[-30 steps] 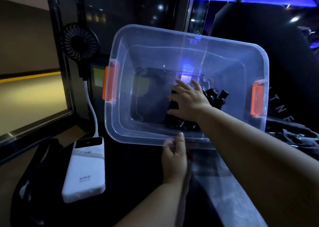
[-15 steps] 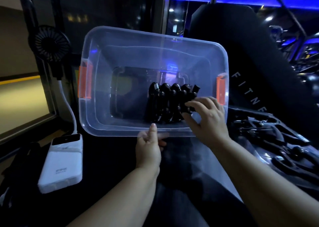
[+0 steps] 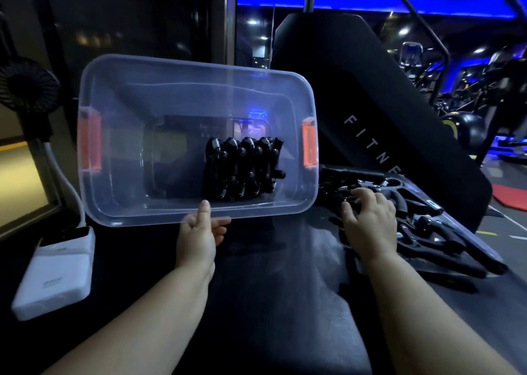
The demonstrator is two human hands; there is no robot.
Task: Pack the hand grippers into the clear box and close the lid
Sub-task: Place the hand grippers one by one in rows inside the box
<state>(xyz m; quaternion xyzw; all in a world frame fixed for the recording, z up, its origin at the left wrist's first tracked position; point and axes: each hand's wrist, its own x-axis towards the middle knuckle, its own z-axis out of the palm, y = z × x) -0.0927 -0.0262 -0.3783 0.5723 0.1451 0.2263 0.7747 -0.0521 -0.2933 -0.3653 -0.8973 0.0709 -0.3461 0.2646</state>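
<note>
White power bank [image 3: 54, 277] at far left, left hand [image 3: 196, 240] pinching near rim of open clear box [image 3: 142, 216], thumb up on its wall, row of black hand grippers [image 3: 242, 172] inside toward right end, right hand [image 3: 370, 220] on loose grippers [image 3: 433, 232] just beside box, fingers bent, grip impossible to tell.

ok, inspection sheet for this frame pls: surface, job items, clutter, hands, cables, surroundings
Surface: dark top, dimly lit.
Job's things: box open, its opening facing the camera; packed grippers in a row at its right end; loose grippers outside, right.
Clutter: power bank, fan.
Hands: left hand grips box's near rim; right hand on loose grippers, grasp unclear.
Cables: white cable runs to power bank.
Surroundings: gym machines, blue lighting.
</note>
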